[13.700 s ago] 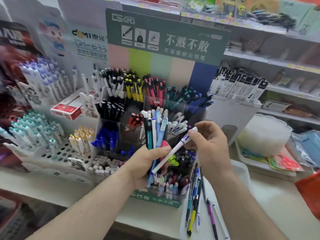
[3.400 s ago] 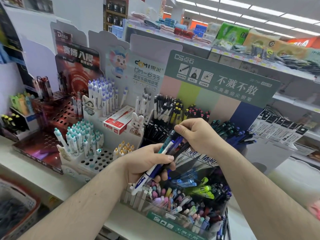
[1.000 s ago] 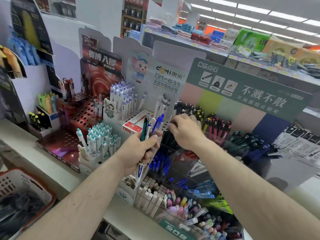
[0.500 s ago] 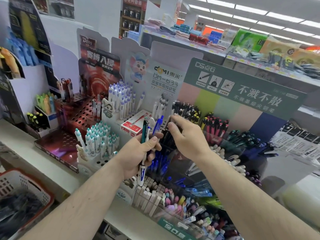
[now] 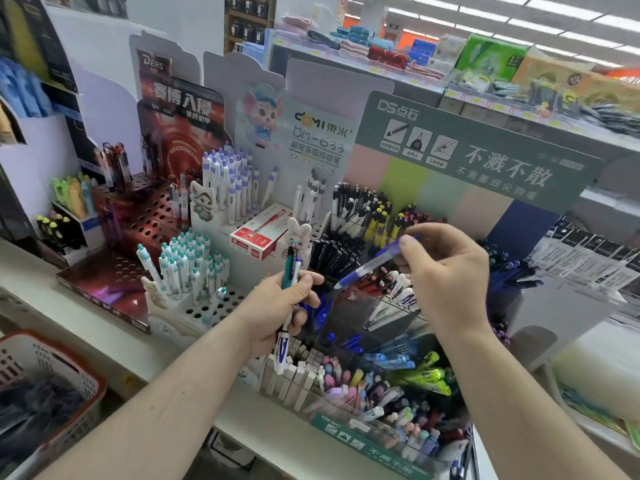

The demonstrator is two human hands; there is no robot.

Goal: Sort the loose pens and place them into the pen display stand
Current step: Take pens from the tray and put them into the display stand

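Note:
My left hand grips a small bunch of pens upright: a teal one and a white one with blue print poking out below the fist. My right hand pinches a blue and clear pen by its top end, held slanting with its tip down-left toward the left hand. Both hands hover over the tiered clear pen display stand, whose compartments hold black, blue, white, yellow and pastel pens.
A white stand of teal-capped pens and a dark red perforated stand sit left of my hands. A red box lies behind. A red-rimmed basket is at lower left. Shelves of goods rise behind the green sign.
My right hand has pulled the blue pen out of the left hand's bunch and drawn back to the right with it. The left hand has stayed almost still.

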